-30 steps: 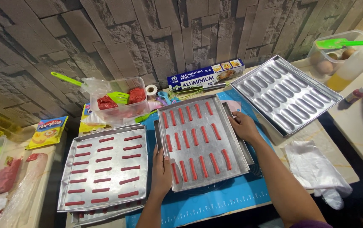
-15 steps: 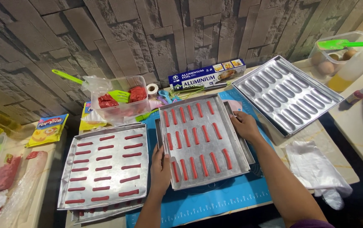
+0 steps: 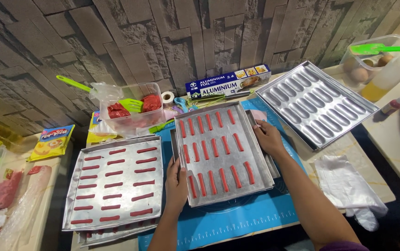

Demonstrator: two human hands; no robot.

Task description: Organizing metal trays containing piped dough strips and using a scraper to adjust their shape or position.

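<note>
— Where is the tray with the red strips lying?

— The middle tray (image 3: 223,153) is lying on the blue mat (image 3: 237,218), on the desk (image 3: 344,144). The left hand (image 3: 176,183) is holding its edge at 9 o'clock, fingers pressed together along the rim. The right hand (image 3: 268,138) is gripping the edge at 3 o'clock, fingers curled over the rim.

— And around it?

— A second filled tray (image 3: 114,183) is lying just beside, at 9 o'clock. An empty mould tray (image 3: 316,104) is sitting at 2 o'clock, and a foil box (image 3: 228,82) at 12 o'clock.
</note>
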